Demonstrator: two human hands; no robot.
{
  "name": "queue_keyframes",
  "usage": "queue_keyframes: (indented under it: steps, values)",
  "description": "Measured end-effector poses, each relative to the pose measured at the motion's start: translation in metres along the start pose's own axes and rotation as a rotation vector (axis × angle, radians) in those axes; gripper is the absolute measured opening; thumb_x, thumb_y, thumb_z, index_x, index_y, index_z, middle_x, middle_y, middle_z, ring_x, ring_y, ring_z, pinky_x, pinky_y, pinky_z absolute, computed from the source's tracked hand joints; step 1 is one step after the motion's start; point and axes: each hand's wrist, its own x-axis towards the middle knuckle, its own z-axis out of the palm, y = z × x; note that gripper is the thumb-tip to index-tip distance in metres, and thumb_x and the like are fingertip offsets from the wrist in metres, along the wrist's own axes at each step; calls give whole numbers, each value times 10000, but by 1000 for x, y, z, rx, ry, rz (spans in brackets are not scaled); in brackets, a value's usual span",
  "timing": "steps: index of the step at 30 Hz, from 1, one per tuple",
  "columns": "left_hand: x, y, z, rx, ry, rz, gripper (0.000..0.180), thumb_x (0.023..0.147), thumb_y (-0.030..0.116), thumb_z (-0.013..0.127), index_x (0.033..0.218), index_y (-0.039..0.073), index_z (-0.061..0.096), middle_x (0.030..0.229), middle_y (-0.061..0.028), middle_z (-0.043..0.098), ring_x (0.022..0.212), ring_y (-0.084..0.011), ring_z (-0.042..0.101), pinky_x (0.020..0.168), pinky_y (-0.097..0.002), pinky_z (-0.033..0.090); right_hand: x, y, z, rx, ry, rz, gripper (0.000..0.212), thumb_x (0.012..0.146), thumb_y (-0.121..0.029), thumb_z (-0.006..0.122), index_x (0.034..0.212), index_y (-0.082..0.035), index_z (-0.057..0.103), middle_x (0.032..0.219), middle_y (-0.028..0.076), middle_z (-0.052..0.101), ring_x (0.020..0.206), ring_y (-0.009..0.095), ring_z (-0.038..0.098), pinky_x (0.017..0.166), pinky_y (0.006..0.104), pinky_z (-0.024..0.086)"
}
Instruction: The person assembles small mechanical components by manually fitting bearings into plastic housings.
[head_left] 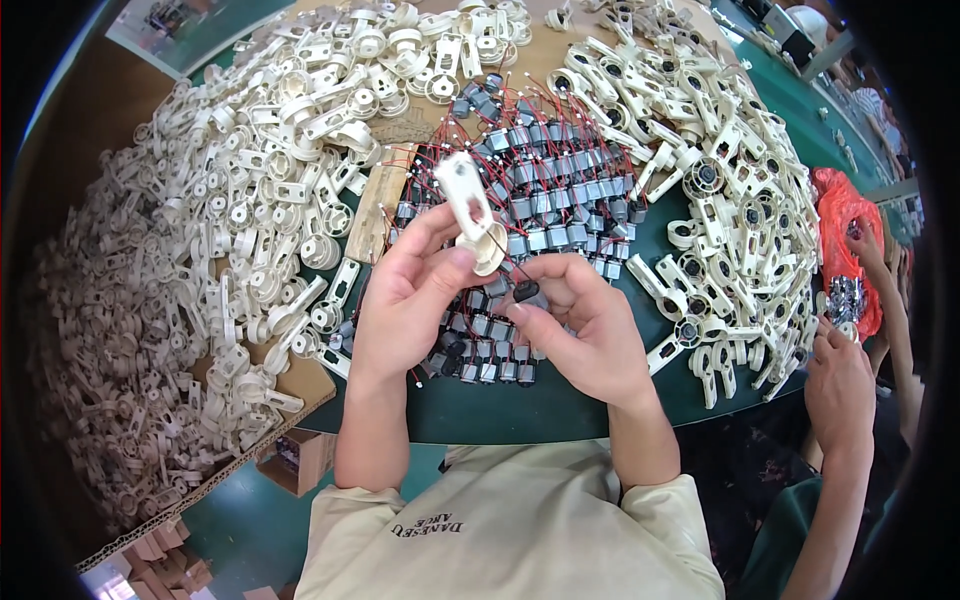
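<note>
Between the thumb and fingers of my left hand point(395, 310) is a cream plastic housing point(464, 190), with its slotted arm pointing up and its round cup at the bottom. My right hand point(590, 335) pinches a small motor point(530, 292) with a dark end, just below and right of the cup. A thin wire seems to run up from this motor toward the housing. Behind both hands, many grey motors point(548, 210) with red wires lie in rows on the green table point(500, 415).
Loose cream housings point(200, 250) fill the left side in a big cardboard box point(315, 385). Housings with dark round parts inside point(705, 180) are heaped on the right. A wooden block point(380, 205) lies beside the motors. At far right, another person's hand point(838, 375) is near a red plastic bag point(835, 215).
</note>
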Motion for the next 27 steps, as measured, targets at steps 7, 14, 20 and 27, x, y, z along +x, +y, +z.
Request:
queue_keyframes:
  steps: [7,14,20,27]
  values:
    - [-2,1,9,65,-34,-27,418,936,40,557,1320,-54,423,1236,-146,569,1124,-190,568,961,-328,453,8,-5,-7,-687,206,-390,261,780,-25,714,1030,-29,638,925,73,585,607,117,565,545,237,479]
    - [-4,-2,15,85,-95,-52,426,930,-5,551,1331,-42,413,1226,-139,576,1119,-161,566,959,-299,451,6,-8,-5,-462,179,-272,273,781,-1,692,1046,-14,629,887,70,591,629,115,587,561,245,496]
    - [-5,-5,18,112,-123,-73,414,930,-10,550,1322,-41,421,1205,-134,591,1106,-161,572,946,-294,459,2,0,-7,-281,156,-182,254,825,64,642,1067,34,571,862,33,606,717,47,574,606,187,466]
    - [-6,-9,17,121,-126,-59,330,937,-14,536,1255,-47,452,1170,-119,609,1080,-148,580,925,-285,466,3,-3,-10,-95,133,-62,229,812,13,678,1014,29,570,856,62,655,727,82,627,629,238,521]
